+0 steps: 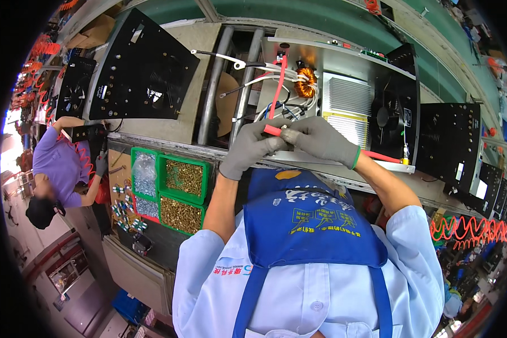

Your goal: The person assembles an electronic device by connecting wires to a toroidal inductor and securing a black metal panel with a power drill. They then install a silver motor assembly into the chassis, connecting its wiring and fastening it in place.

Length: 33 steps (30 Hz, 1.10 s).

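Head view: looks down on an open metal chassis (372, 70), with both hands brought together at its near edge, just above the blue apron (321, 236). Grasps a short red sleeve (272, 130) between the left hand (250, 147) and the right hand (324, 141), both grey-gloved. Keeps each grip closed, left fingers pinching one end, right fingertips covering the other. Cannot tell what lies under those fingers, nor whether the sleeve joins the upright red cable (280, 79) or the red length (380, 157) emerging beyond the right wrist.

Shows, inside the chassis, a copper-wound coil (305, 83), a ribbed heatsink (343, 96) and a black fan (387, 117); shows too a white ring-ended lead (240, 65) reaching out over the steel rollers (214, 84). Places brass fasteners (184, 176) in a green bin at left, on the worktop (118, 159), apart from the hands.

Looks, as a judgement, like close two-handed work on the sleeve. Would call next for a steady left pinch, careful right fingertips, and no tug on nearby wiring.
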{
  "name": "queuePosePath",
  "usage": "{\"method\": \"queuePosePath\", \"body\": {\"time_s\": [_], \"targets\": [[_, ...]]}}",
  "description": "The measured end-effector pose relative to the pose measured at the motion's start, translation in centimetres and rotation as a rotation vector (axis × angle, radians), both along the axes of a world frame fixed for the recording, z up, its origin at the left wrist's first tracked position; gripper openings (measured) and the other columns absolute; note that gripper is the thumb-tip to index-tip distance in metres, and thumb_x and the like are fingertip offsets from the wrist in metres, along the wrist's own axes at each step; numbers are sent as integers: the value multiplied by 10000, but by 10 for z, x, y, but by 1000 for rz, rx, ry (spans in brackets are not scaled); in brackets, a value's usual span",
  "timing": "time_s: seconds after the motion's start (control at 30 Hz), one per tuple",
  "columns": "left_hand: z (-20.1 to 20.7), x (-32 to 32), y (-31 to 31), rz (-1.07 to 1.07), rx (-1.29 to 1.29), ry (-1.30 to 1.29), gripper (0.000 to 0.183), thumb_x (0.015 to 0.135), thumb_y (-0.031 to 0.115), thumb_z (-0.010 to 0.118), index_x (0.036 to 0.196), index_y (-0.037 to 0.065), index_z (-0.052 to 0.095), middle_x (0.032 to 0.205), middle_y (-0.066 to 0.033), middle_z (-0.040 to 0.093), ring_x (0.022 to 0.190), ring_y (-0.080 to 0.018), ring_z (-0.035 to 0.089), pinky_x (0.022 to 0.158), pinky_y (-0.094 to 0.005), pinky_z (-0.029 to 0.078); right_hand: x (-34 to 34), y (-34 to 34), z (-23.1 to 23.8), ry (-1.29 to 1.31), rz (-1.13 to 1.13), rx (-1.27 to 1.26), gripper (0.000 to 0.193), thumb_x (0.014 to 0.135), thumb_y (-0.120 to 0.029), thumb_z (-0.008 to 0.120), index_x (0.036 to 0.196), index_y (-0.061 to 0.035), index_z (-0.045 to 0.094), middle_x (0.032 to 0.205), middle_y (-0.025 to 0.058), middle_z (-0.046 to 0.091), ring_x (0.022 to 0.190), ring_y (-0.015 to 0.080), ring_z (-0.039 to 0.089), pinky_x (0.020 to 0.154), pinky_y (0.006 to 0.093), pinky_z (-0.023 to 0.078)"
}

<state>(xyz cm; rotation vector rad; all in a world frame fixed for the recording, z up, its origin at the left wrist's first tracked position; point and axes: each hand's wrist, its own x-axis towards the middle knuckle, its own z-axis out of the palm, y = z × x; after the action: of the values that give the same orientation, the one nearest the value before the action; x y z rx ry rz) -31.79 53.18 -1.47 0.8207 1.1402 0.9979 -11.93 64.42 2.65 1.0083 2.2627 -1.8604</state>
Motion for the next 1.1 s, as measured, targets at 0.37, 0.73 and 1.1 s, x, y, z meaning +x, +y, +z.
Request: {"method": "queuePosePath", "body": {"time_s": [0.37,0.73,1.1], "targets": [[-44,-16,5,392,122,566,346,930,186,657,1217,-7,668,894,-65,679,794,-146,637,724,-310,520,-23,13,-11,-524,459,435,452,995,-456,532,965,-69,762,877,176,735,818,368,724,729,471,571],[-64,2,13,359,200,1014,238,931,190,595,1081,59,725,1013,-130,690,992,-321,595,888,-433,469,-29,25,-27,-551,546,331,470,1011,-473,505,978,-72,748,834,156,720,819,358,720,739,482,561],[-69,-5,19,304,148,794,210,920,179,596,1014,46,729,975,-134,688,957,-333,606,865,-447,491,-31,28,-29,-564,582,293,413,997,-481,527,1036,-123,730,820,125,716,810,342,718,701,484,556]]}}
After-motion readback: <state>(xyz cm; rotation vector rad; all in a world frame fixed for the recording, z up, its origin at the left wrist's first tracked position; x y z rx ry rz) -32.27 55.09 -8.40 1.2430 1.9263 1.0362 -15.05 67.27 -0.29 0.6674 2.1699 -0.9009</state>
